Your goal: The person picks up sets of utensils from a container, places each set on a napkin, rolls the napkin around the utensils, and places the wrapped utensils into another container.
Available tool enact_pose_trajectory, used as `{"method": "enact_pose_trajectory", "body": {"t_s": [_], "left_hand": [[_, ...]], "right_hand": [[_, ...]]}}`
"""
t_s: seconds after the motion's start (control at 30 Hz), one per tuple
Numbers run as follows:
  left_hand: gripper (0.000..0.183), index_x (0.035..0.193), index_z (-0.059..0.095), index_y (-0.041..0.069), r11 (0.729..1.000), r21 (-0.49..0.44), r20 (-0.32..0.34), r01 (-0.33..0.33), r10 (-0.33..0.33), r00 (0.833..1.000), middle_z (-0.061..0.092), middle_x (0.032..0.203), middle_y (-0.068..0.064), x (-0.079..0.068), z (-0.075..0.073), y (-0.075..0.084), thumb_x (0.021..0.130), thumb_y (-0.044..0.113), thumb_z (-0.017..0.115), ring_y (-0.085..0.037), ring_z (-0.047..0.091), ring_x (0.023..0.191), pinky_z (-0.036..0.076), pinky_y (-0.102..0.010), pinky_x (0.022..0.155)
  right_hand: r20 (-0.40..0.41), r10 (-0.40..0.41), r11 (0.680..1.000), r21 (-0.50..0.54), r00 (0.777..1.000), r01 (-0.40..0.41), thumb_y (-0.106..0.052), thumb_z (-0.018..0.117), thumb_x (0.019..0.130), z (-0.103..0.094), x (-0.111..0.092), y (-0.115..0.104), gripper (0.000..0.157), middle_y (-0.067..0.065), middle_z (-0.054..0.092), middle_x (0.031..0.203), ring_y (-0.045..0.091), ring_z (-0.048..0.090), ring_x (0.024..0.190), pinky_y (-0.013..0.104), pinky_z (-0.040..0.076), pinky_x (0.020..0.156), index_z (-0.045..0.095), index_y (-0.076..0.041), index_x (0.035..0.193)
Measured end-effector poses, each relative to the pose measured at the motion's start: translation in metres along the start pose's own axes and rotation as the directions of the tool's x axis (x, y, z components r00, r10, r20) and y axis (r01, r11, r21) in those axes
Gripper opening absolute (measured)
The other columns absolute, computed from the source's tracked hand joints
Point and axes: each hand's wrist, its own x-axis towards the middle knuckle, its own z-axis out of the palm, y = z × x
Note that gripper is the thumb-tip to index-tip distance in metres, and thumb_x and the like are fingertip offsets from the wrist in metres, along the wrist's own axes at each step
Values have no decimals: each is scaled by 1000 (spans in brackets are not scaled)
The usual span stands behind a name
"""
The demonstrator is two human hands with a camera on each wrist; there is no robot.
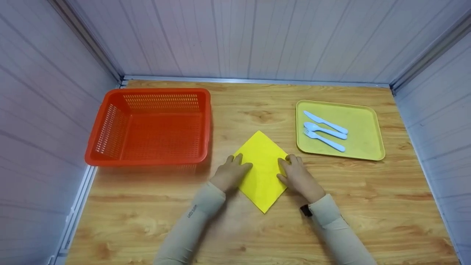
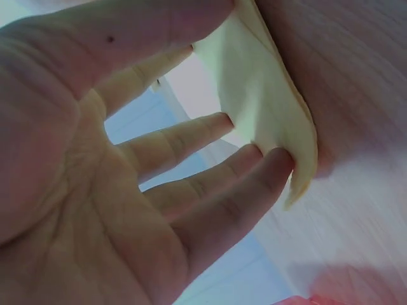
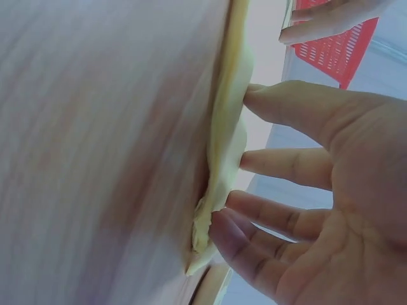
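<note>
A yellow napkin (image 1: pixel 263 191) lies flat on the wooden table, turned so that its corners form a diamond. My left hand (image 1: pixel 230 173) rests its fingertips on the napkin's left side, near the left corner. On the opposite side, my right hand (image 1: pixel 301 180) touches the napkin close to its right corner. In the left wrist view, spread fingers of the left hand (image 2: pixel 159 171) meet the napkin's surface (image 2: pixel 254 82). The right wrist view has the right hand (image 3: pixel 331 184) with fingertips along the napkin's layered edge (image 3: pixel 229 127). Neither hand curls round it.
A red plastic basket (image 1: pixel 147 162) stands at the back left. At the back right lies a yellow tray (image 1: pixel 362 129) holding a light-blue knife (image 1: pixel 325 122), spoon (image 1: pixel 327 131) and fork (image 1: pixel 325 140). White panel walls (image 1: pixel 235 40) enclose the table (image 1: pixel 368 206) at the back and sides.
</note>
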Motion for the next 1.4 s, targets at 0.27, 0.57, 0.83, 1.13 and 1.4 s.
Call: {"method": "enact_pose_trajectory", "body": {"t_s": [0.27,0.57,0.83,1.13,1.4], "left_hand": [[48,141,55,19,1000,29,-21,-8,9,1000,38,151,-24,0,-1,2,98,-1,57,-46,38,132,55,-53,83],[42,138,56,17,997,70,-30,-30,32,999,41,149,-25,1,-3,3,98,2,56,-45,42,130,53,-53,86],[29,123,62,7,989,140,-110,-48,64,992,49,141,-27,1,-6,10,96,0,55,-43,51,123,56,-52,82],[32,126,64,7,978,190,-245,-88,134,960,60,130,-14,25,-19,36,99,25,61,-30,60,116,57,-42,82],[46,141,55,9,980,136,-178,-143,166,970,51,145,-12,69,-21,68,100,29,60,-28,53,127,54,-39,91]], "right_hand": [[-31,-14,999,48,999,15,-20,71,94,-3,0,8,50,28,47,124,41,45,111,50,45,91,56,7,135],[-29,-12,999,49,1000,14,-21,70,95,-5,-1,11,49,26,48,123,39,45,108,48,47,88,56,5,134],[-89,-32,999,28,996,35,-21,69,95,-11,-3,12,41,23,52,119,37,50,107,45,52,84,60,4,126],[-285,-125,992,-67,950,111,-13,73,92,-27,-4,34,33,20,61,104,37,59,93,45,55,77,64,5,118],[-439,-98,993,-98,893,61,-5,75,87,-36,-3,74,21,20,63,91,39,62,79,48,55,65,68,4,106]]}}
